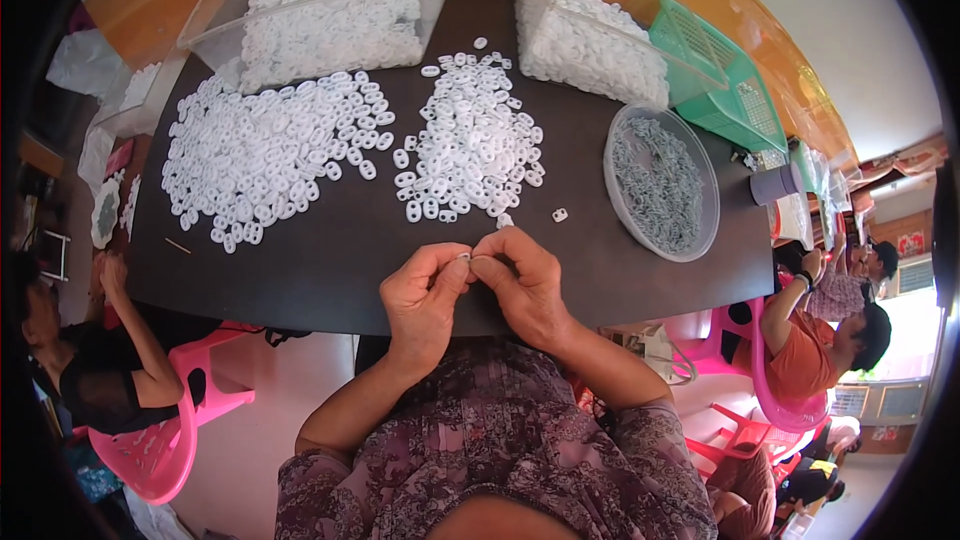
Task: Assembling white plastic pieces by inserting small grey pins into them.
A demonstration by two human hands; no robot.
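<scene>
Your left hand (pixel 422 292) and right hand (pixel 525 287) pinch one small piece (pixel 465 256), mostly hidden, just your side of the middle pile (pixel 478 135): smooth, white, two-holed ovals. Right of pile: round translucent tub (pixel 711 205), spiky grey bits (pixel 657 185). Beyond pile, both sides: clear plastic bins (pixel 438 0), white pieces (pixel 335 10).

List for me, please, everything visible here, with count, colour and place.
Table: one, dark brown, centre
Bins: two, clear, far side of table
White oval pieces: too many to count, piled left and centre, also filling bins
Round tub: one, translucent, right
Metal pieces: many, grey, in tub
Basket: one, green, far right
Cylinder: one, greyish purple, right table edge
Stick: one, tan, table's left
Chairs: at least two, pink, left and right
Other people: several, mixed clothing, both sides
Patterned top: one, purplish, bottom
Left hand: one, bare, centre, pinching small pale piece
Right hand: one, bare, beside left hand
</scene>
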